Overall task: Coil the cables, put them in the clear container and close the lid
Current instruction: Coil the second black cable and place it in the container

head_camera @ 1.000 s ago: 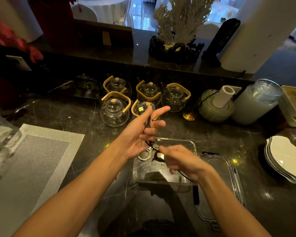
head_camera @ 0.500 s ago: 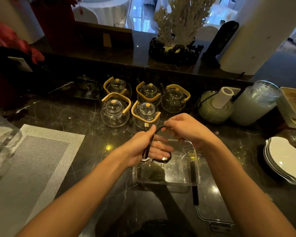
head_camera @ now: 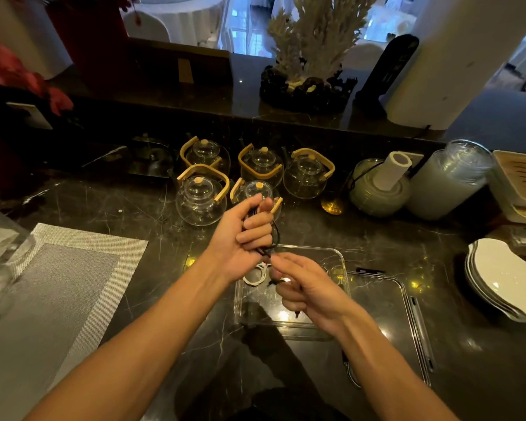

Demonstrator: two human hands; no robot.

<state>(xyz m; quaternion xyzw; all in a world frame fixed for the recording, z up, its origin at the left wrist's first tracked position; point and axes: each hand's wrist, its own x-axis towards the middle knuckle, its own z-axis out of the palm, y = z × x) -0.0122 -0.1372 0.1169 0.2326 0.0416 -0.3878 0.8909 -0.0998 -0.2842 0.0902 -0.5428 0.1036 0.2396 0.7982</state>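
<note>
Running roughly upright through the left hand [head_camera: 243,238], the black cable [head_camera: 275,235] is wound in long loops, fingers curled round it, above the container [head_camera: 337,262]. Teapots [head_camera: 201,199] stand just behind on the bench [head_camera: 134,214], a mat [head_camera: 58,284] left. A white cable [head_camera: 255,276] lies in the container. The right hand [head_camera: 307,290] pinches the black cable's loose end; the lid [head_camera: 407,314] lies right.

Open dark counter [head_camera: 152,214] lies between the grey placemat [head_camera: 58,287] and the clear container [head_camera: 289,326]. Five glass teapots [head_camera: 201,202] crowd the far side. The lid [head_camera: 389,314] and stacked plates [head_camera: 504,278] block the right.
</note>
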